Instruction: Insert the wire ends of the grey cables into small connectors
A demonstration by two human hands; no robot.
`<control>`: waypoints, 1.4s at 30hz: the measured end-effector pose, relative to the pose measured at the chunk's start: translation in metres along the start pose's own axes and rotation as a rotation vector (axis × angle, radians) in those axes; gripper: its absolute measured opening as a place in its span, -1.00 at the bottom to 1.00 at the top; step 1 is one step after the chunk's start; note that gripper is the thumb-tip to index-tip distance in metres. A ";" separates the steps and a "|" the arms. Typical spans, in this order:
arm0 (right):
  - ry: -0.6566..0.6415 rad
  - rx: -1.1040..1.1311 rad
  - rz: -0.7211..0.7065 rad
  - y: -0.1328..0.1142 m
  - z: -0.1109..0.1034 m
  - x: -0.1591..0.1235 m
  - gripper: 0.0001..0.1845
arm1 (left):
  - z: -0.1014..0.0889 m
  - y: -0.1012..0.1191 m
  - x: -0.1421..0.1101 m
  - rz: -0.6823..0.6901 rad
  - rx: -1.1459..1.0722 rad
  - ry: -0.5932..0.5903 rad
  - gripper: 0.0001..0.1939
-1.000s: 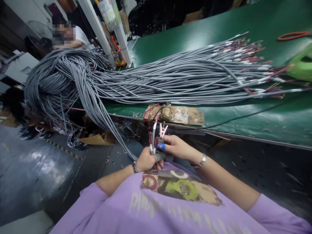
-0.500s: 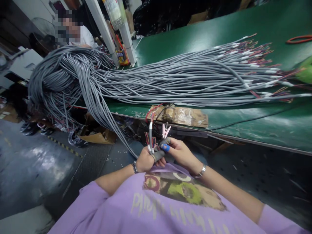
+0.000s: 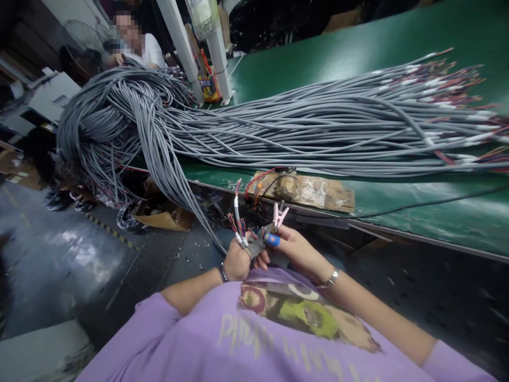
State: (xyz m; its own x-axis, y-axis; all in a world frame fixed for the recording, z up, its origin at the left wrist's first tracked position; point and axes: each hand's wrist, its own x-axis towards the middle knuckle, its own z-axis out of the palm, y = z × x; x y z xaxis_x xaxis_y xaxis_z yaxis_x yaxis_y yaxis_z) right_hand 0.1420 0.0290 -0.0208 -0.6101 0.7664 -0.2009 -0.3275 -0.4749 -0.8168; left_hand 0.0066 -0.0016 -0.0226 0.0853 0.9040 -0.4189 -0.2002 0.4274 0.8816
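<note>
My left hand (image 3: 237, 261) is closed around a few grey cables (image 3: 237, 209) with white-wrapped ends. Bare coloured wires fan out above its fist, and one cable stands higher than the others. Grey wrapping (image 3: 256, 247) covers the thumb area of this hand. Close on its right, my right hand (image 3: 299, 249) pinches with thumb and forefinger, a blue band (image 3: 272, 239) round the thumb. What lies in that pinch is too small to make out. A pink clothespin (image 3: 280, 216) shows just above the right fingertips; whether they touch it I cannot tell.
A long bundle of grey cables (image 3: 278, 127) lies along the green table (image 3: 417, 207) and hangs over its left end. A stained wooden board (image 3: 326, 193) sits at the near edge. A co-worker (image 3: 153, 50) is behind the bundle. A cardboard box (image 3: 169, 218) stands below.
The view has swung left. The tall cable end in my left hand has tipped leftward, away from my right hand. My right hand has come away from the wires and its pinch is near the grey wrapping.
</note>
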 end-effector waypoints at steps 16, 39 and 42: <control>0.137 -0.059 -0.035 -0.010 0.008 0.002 -0.57 | 0.002 0.002 0.003 -0.011 -0.015 0.089 -0.51; 0.107 0.082 0.002 -0.001 0.011 0.006 -0.65 | 0.001 -0.001 0.002 -0.001 0.017 0.069 -0.52; 0.090 0.078 0.004 -0.001 0.013 0.005 -0.65 | 0.001 -0.001 0.002 0.008 0.009 0.078 -0.52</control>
State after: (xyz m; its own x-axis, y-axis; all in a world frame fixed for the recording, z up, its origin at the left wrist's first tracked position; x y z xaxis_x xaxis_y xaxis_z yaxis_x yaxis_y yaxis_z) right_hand 0.1297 0.0270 -0.0140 -0.5454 0.7985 -0.2549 -0.3824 -0.5076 -0.7721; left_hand 0.0078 -0.0004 -0.0246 0.0071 0.9042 -0.4270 -0.1917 0.4203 0.8869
